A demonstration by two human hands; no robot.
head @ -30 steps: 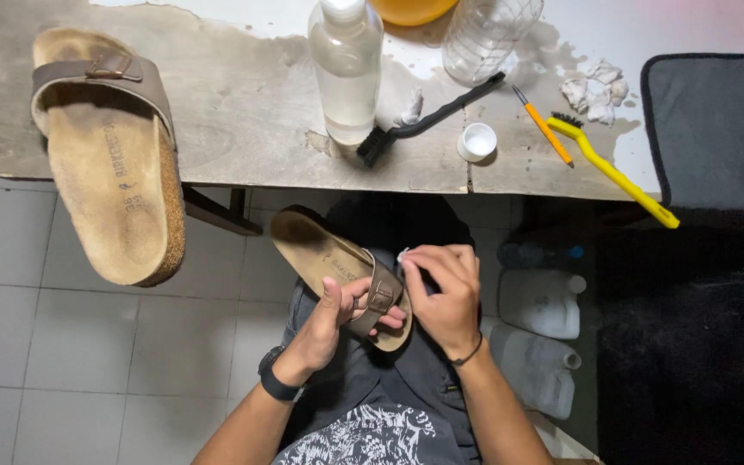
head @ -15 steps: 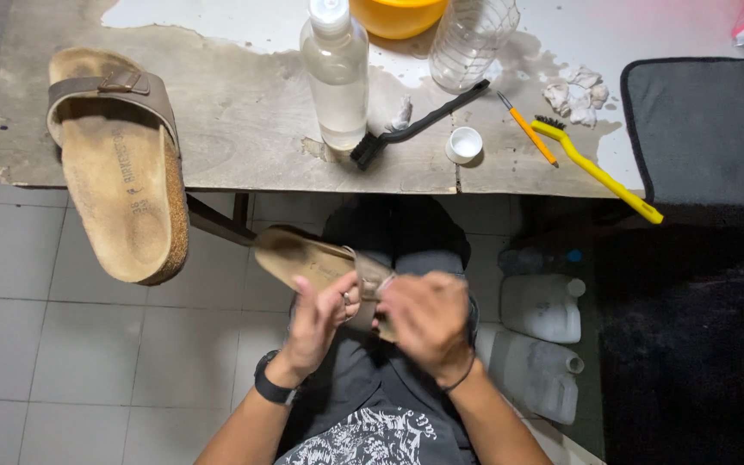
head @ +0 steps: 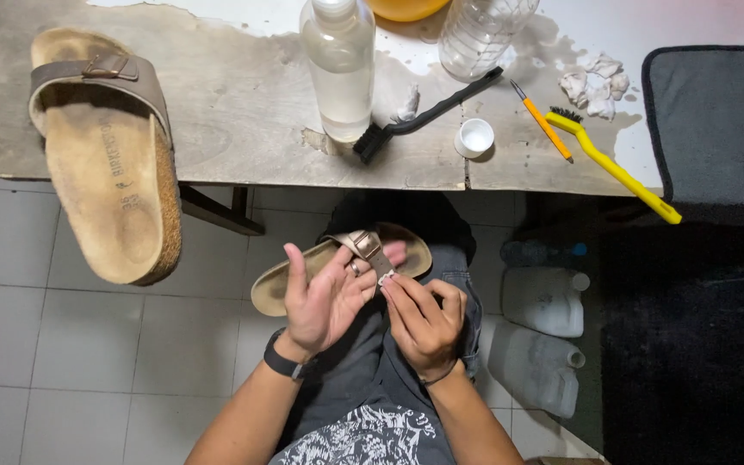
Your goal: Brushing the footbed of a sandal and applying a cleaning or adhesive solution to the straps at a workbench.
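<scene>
Over my lap I hold a tan cork-soled sandal (head: 408,246) lying crosswise, its brown buckle strap up. My left hand (head: 325,297) supports it from below and in front, fingers spread across the footbed. My right hand (head: 424,319) pinches a small white wad against the strap's end near the buckle. The matching sandal (head: 105,164) lies on the worn table (head: 243,103) at the left, its heel hanging over the front edge.
On the table stand a clear liquid bottle (head: 339,65), a second clear bottle (head: 482,34), a black brush (head: 428,112), a white cap (head: 474,136), an orange tool (head: 542,122), a yellow brush (head: 613,164) and crumpled white wads (head: 594,84). A dark mat (head: 716,120) lies right; plastic jugs (head: 540,336) stand on the floor.
The sandal in my hands has turned from slanting to lying crosswise and moved right. My left hand has opened across the footbed; my right hand now works at the strap.
</scene>
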